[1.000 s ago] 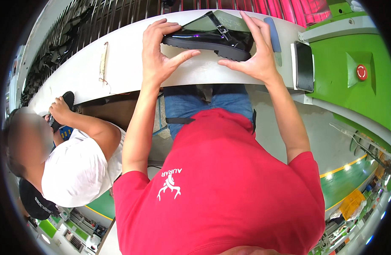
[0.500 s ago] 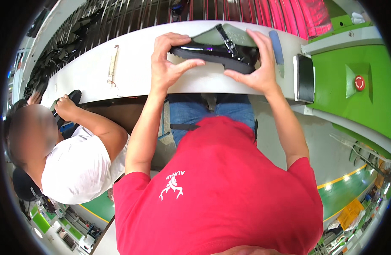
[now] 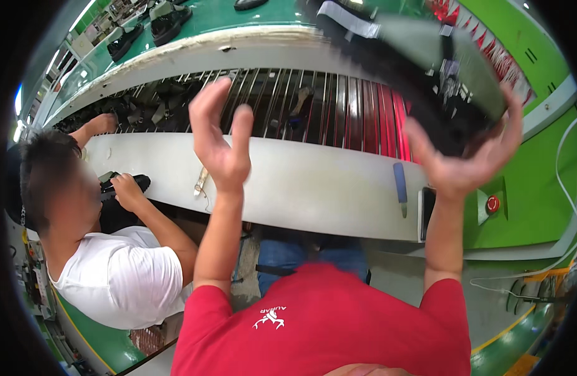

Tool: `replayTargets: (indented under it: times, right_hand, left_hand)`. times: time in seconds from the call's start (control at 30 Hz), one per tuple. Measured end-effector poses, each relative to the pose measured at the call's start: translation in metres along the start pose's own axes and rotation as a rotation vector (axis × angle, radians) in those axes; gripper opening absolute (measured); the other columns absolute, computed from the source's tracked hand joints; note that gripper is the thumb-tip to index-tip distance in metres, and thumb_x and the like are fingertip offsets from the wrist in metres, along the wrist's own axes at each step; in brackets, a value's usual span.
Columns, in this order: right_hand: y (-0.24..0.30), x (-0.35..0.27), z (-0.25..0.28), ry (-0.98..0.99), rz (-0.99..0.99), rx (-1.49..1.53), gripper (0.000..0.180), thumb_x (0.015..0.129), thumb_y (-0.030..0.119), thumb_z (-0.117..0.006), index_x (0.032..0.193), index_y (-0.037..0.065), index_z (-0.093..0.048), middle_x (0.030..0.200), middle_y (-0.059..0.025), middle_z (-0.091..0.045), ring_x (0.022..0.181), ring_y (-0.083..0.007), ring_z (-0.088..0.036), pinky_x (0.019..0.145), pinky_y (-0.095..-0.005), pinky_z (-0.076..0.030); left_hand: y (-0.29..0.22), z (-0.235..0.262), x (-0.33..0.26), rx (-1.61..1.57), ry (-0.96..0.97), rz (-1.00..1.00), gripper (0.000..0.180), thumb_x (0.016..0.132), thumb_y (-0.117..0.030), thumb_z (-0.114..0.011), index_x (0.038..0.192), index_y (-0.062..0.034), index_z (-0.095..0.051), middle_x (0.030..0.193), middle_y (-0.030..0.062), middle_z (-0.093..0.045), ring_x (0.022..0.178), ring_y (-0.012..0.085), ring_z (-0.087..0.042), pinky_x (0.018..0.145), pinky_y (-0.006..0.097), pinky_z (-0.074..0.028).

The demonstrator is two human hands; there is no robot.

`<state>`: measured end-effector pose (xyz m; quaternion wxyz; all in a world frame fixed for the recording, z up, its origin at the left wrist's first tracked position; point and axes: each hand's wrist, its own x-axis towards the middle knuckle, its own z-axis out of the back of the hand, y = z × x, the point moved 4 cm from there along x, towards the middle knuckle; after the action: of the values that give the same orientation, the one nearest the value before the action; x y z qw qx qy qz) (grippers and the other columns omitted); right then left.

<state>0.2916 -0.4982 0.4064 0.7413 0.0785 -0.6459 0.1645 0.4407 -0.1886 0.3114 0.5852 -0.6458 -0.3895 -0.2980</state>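
Observation:
My right hand (image 3: 465, 164) grips one end of a black patent shoe (image 3: 421, 66) with a grey-green upper part and a buckled strap. The shoe is raised over the roller conveyor's right side, slightly blurred, its far end pointing up and left. My left hand (image 3: 221, 141) is empty, lifted above the white ledge with fingers and thumb apart. Below the right hand lies a blue-handled tool (image 3: 399, 183) with a short metal end. A phone-like dark flat object (image 3: 428, 210) is partly covered by my right forearm.
Beyond the white ledge (image 3: 313, 172) runs the roller conveyor (image 3: 270, 103), lit red at right. Several shoes (image 3: 169, 25) stand on a green surface behind. At left, a co-worker (image 3: 119, 269) holds a black shoe. Green machinery with a red button (image 3: 492, 204) is at right.
The shoe has gone from between both my hands up and to the right, in the right hand alone. My left hand has let go. The view has tilted to show more beyond the conveyor.

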Motion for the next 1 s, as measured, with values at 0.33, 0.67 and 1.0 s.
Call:
replayTargets:
  times: [0.33, 0.67, 1.0]
  right_hand:
    - [-0.110, 0.074, -0.205, 0.515, -0.350, 0.363, 0.058, 0.093, 0.024, -0.082, 0.141, -0.003, -0.064, 0.156, -0.0224, -0.056, 0.143, -0.0378, -0.058, 0.119, -0.0443, -0.048]
    - [-0.010, 0.004, -0.193, 0.349, 0.215, 0.246, 0.036, 0.089, 0.016, -0.085, 0.123, 0.008, -0.076, 0.126, -0.0089, -0.074, 0.115, -0.0289, -0.069, 0.095, -0.0385, -0.058]
    - [0.011, -0.252, -0.389, 1.207, 0.337, 0.108, 0.053, 0.097, 0.010, -0.064, 0.146, 0.029, -0.072, 0.158, -0.0051, -0.061, 0.153, -0.0270, -0.051, 0.124, -0.0512, -0.041]
  left_hand:
    - [0.144, -0.033, 0.226, 0.825, 0.406, -0.163, 0.060, 0.089, -0.044, -0.088, 0.137, -0.0117, -0.071, 0.126, 0.0187, -0.072, 0.121, 0.0377, -0.068, 0.106, 0.049, -0.052]
    - [0.235, -0.037, 0.261, 1.008, 0.835, 0.091, 0.054, 0.105, -0.049, -0.069, 0.147, -0.0166, -0.067, 0.140, 0.0235, -0.073, 0.130, 0.0420, -0.069, 0.109, 0.049, -0.053]
    - [0.196, -0.054, 0.259, 0.909, 0.601, -0.156, 0.028, 0.109, -0.029, -0.065, 0.123, -0.0061, -0.073, 0.110, 0.0279, -0.076, 0.107, 0.0489, -0.072, 0.093, 0.050, -0.056]
